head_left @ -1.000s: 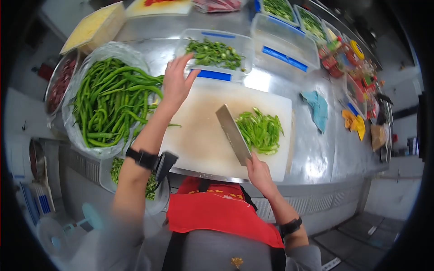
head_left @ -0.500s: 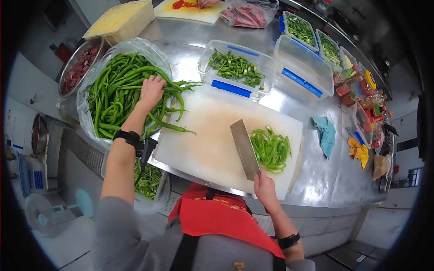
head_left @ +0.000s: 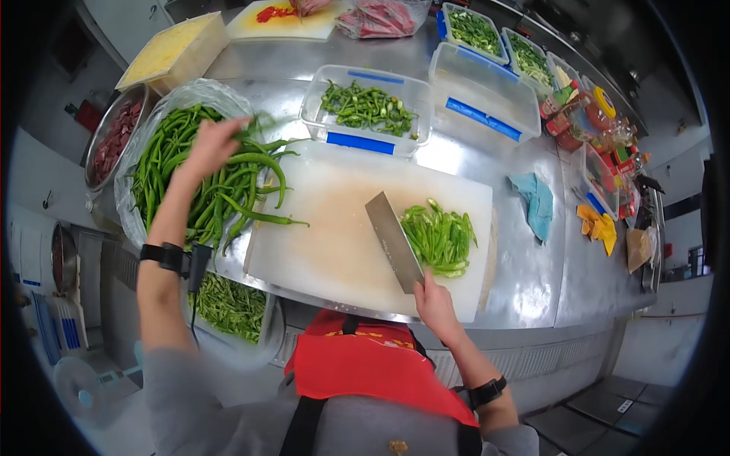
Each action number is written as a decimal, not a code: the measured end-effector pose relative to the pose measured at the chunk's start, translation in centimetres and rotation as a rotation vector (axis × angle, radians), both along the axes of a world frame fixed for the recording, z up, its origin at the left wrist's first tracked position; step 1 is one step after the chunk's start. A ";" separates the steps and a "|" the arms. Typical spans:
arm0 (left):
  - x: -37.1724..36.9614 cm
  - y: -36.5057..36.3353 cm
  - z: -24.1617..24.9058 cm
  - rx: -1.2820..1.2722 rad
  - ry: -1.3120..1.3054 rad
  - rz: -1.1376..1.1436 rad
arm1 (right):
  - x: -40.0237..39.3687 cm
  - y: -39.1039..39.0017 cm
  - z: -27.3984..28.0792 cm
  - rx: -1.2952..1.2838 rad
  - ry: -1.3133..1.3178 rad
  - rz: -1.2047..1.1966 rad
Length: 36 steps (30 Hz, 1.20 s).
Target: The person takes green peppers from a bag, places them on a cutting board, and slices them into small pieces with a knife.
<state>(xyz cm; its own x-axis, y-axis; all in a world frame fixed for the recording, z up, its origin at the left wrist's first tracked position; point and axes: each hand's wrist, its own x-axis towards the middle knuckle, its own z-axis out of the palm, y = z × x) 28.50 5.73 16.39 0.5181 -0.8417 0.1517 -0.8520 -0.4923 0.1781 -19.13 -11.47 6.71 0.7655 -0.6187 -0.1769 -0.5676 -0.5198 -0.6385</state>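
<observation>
My left hand point(head_left: 213, 146), blurred by motion, is over the heap of long green peppers point(head_left: 163, 152) in a clear plastic bag. A green smear shows beside its fingertips, and whether it grips a pepper cannot be made out. My right hand point(head_left: 436, 302) is closed round the handle of a cleaver point(head_left: 393, 242). The blade stands on the white cutting board point(head_left: 319, 220), against the left side of a pile of sliced green peppers point(head_left: 441, 237). Several whole peppers spill from the bag over the board's left edge.
Behind the board stands a clear box of pepper pieces point(head_left: 369, 106) beside another clear box point(head_left: 487, 99). A blue cloth point(head_left: 534, 205) lies at the right. A bowl of dark red chunks point(head_left: 118, 144) is at the left. Across the table, another person's hand point(head_left: 310, 6) is over a board.
My left hand has lifted from among the peppers and moved up and left, with some peppers shifting. The view has moved slightly; the cleaver stays beside the sliced pile.
</observation>
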 end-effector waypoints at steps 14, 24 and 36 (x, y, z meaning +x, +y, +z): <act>-10.1 -2.4 2.8 -0.200 0.740 -0.229 | 0.0 -0.5 0.5 0.080 -0.055 0.036; -22.4 -4.7 -12.5 0.023 0.356 -0.359 | -1.0 -4.0 0.9 -0.176 0.022 0.140; -26.9 -5.6 -16.4 -0.444 0.276 -0.121 | -2.4 -1.6 1.4 -0.087 0.082 0.216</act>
<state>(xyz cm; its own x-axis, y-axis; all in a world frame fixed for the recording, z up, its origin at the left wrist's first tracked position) 1.63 0.15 -0.02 0.4919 -0.7840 0.3786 -0.7902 -0.2195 0.5721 -21.51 -13.10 8.07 0.8668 -0.4580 -0.1973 -0.4857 -0.6856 -0.5422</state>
